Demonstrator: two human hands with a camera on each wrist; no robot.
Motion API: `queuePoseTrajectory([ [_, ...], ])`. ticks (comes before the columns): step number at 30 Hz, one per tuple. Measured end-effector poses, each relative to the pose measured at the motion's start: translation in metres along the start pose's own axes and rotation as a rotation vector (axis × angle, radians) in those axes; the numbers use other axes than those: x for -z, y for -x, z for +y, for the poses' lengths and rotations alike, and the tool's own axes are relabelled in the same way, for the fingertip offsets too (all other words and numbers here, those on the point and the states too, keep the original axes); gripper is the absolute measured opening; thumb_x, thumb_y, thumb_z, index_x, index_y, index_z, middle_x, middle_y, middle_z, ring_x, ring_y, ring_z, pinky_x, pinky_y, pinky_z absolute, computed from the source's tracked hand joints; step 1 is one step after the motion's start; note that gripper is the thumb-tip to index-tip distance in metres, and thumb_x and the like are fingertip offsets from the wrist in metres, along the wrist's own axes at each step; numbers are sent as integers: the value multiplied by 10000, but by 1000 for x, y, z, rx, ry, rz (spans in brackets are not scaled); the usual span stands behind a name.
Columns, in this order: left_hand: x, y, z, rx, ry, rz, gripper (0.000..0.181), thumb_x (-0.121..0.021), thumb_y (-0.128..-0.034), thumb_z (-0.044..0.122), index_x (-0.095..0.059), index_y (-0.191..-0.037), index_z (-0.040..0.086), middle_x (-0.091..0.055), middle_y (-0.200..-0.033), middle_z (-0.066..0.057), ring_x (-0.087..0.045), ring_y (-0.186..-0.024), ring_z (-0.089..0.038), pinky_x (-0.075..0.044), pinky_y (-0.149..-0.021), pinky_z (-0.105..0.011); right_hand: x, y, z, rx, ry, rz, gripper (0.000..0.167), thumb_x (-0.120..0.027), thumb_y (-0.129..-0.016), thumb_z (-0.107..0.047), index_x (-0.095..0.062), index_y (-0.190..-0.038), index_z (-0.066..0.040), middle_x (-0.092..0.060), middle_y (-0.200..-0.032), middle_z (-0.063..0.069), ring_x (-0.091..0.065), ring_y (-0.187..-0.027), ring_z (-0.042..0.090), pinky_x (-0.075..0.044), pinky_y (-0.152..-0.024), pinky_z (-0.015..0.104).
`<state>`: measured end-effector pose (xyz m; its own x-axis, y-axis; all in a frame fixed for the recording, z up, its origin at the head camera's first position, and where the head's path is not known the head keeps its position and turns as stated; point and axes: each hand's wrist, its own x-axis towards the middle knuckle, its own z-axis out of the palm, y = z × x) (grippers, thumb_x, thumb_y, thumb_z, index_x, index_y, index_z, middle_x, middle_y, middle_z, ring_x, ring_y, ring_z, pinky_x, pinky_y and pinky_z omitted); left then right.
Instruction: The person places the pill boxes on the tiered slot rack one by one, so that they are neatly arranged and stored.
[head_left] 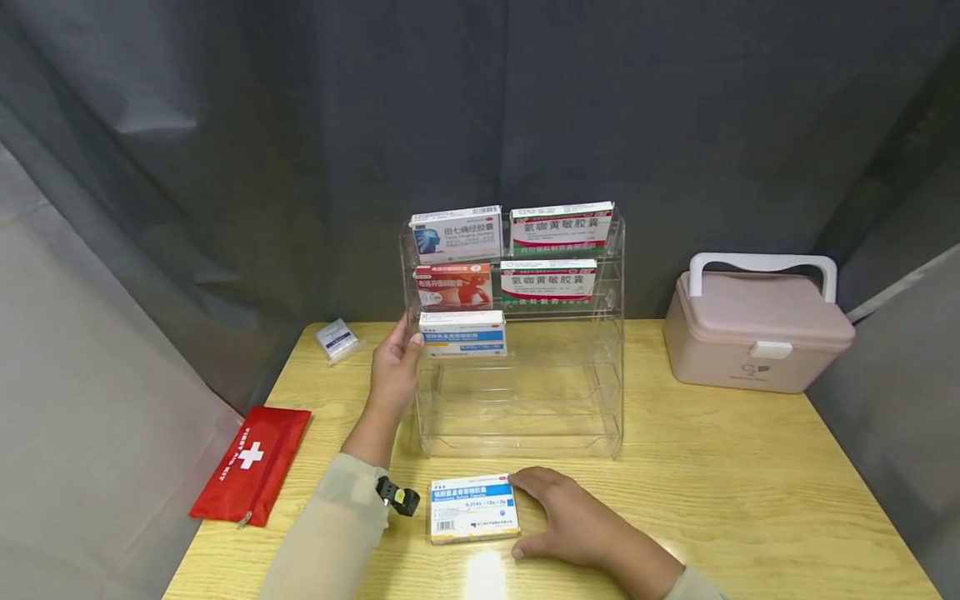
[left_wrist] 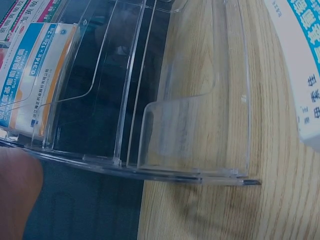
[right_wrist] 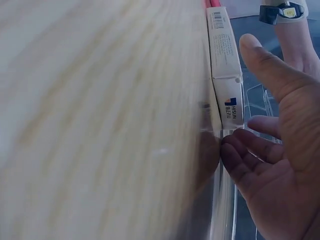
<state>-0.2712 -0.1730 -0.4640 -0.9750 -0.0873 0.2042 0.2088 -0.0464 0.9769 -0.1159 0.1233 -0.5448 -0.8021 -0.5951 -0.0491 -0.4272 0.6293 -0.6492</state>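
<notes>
A clear plastic tiered rack (head_left: 525,408) stands on the table with medicine boxes in its upper tiers. My left hand (head_left: 393,362) grips the rack's left side edge, thumb near a blue-and-white medicine box (head_left: 463,335) in the third tier. That same box (left_wrist: 35,75) shows behind the clear front lip in the left wrist view. Another blue-and-white medicine box (head_left: 474,510) lies flat on the table before the rack. Beside its right end is my right hand (head_left: 573,517), fingers at the far corner and thumb apart from it. The right wrist view shows the box's end (right_wrist: 231,102) near the fingertips.
A red first aid pouch (head_left: 251,467) lies at the left, with a small white packet (head_left: 336,338) behind it. A pink case (head_left: 757,333) with a white handle stands at the back right. Dark curtain (head_left: 637,108) hangs behind the table (head_left: 720,467).
</notes>
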Motion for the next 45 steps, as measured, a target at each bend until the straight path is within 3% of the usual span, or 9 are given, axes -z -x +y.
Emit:
queuePoseTrajectory([
  [17,-1,1,-1,5,8,-3,582,-519,-1132,48,-361,-1691,70,-375,-1755,-103,-339,-1649,-251,-283,-1361,-340,-3,-12,-2,-4,47,-4,1025,-864,-832,-655,-501,-1628,-120,-523,-1662,128,-523,-1519,402,-488,-1227,611],
  [23,-2,1,0,3,16,-9,580,-520,-1130,46,-369,-1689,71,-382,-1751,-103,-339,-1649,-250,-280,-1363,-347,-4,-11,-1,-2,72,-17,1030,-884,-817,-645,-535,-1587,-57,-585,-1521,53,-613,-1412,330,-556,-1179,519],
  [32,-3,2,-1,3,12,-7,588,-528,-1124,47,-365,-1688,68,-388,-1746,-110,-350,-1644,-255,-288,-1360,-340,1,-4,1,-45,-13,-39,939,-942,-774,-596,-605,-1478,-74,-610,-1465,33,-638,-1349,305,-570,-1155,517],
  [35,-3,3,1,13,1,-12,589,-532,-1126,56,-366,-1690,79,-383,-1749,-105,-346,-1645,-258,-290,-1359,-352,3,4,3,-71,-76,-53,901,-958,-785,-537,-577,-1465,-86,-623,-1412,37,-648,-1267,266,-610,-1088,463],
  [40,-1,4,4,6,-32,0,584,-537,-1126,65,-382,-1689,94,-393,-1746,-99,-354,-1642,-264,-292,-1361,-369,8,15,8,-106,-130,-63,1075,-987,-736,-521,-500,-1567,-43,-574,-1309,-20,-569,-1093,148,-609,-915,296],
  [45,0,3,3,-1,-19,-5,584,-532,-1124,51,-378,-1686,78,-388,-1747,-108,-349,-1644,-264,-286,-1363,-362,12,21,12,-107,-120,-48,1041,-997,-682,-544,-580,-1506,-64,-544,-1284,-48,-530,-1032,133,-556,-865,233],
])
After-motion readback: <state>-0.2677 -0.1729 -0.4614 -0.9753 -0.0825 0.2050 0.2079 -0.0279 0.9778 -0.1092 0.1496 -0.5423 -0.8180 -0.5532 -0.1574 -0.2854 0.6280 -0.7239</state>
